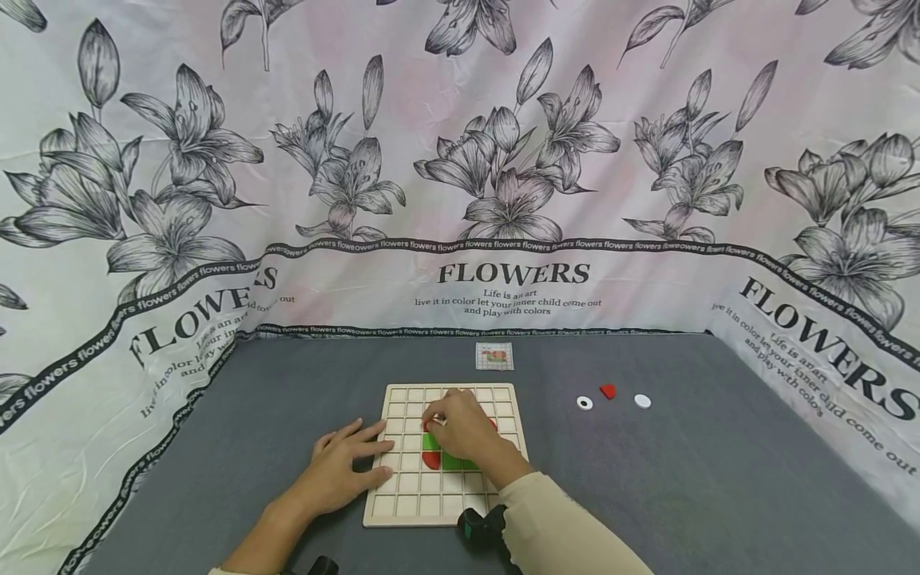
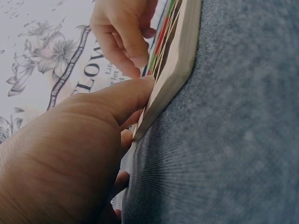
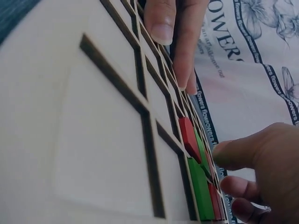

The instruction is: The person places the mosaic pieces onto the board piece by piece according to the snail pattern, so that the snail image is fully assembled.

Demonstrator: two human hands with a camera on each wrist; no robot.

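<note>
A pale wooden grid board (image 1: 402, 506) lies on the grey table, with red and green flat pieces set in its middle cells. My left hand (image 1: 336, 471) spreads its fingers along the board's left edge, thumb resting on the rim (image 2: 163, 88). Over the pieces, my right hand (image 1: 465, 427) bends down, its thumb and fingertips pinching at a red piece (image 1: 426, 426) in the upper left of the group. Just below show a green piece (image 1: 430, 442) and a rounded red piece (image 1: 431, 460); beside that, a green area (image 1: 457, 463) is partly covered by the right hand.
Right of the board lie a white disc with a black dot (image 1: 584, 403), a red wedge-shaped piece (image 1: 608, 391) and a plain white disc (image 1: 643, 401). Behind the board is a small picture card (image 1: 494, 356) with a coloured grid pattern. A flower-printed cloth (image 1: 517, 303) encloses the table.
</note>
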